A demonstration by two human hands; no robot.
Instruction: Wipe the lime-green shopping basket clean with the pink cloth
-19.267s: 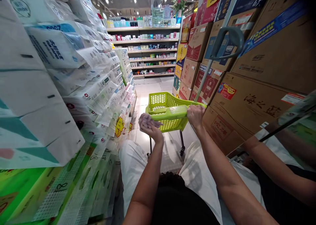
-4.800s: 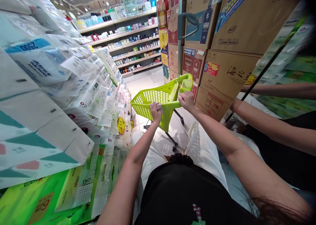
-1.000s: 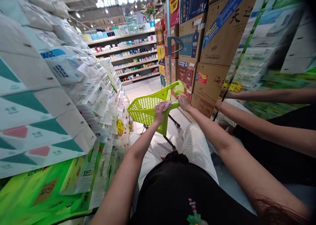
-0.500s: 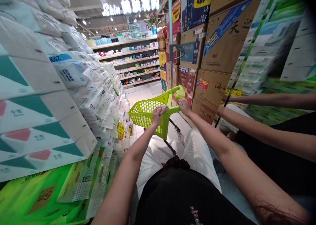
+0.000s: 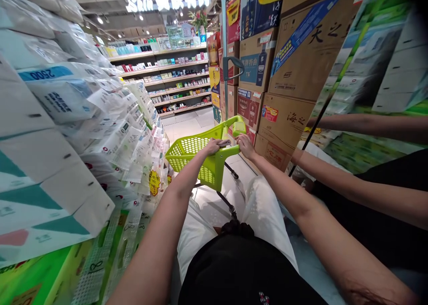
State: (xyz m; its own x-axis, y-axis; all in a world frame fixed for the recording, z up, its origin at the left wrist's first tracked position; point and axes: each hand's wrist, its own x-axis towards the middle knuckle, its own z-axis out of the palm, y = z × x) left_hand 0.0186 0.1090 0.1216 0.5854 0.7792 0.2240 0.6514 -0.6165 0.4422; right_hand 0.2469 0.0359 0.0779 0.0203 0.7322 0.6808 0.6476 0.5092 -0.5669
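Note:
A lime-green plastic shopping cart stands in front of me, with holes in its basket walls and dark wheeled legs. My left hand is closed at the cart's near rim. A small pinkish-grey, cloth-like thing shows at its fingers; its kind is unclear. My right hand wraps round the cart's handle on the right side, just below a light-green block on it. The visible part of the basket's inside shows no goods.
Stacked tissue packs and white-and-teal boxes line the left side. Cardboard cartons rise on the right, beside a mirror-like surface. A metal post with a loop handle stands ahead, before shelves of small goods.
The cart and both hands have shifted slightly left in view. Tissue packs and boxes on the left have slid outward and nearer. Both hands keep their hold.

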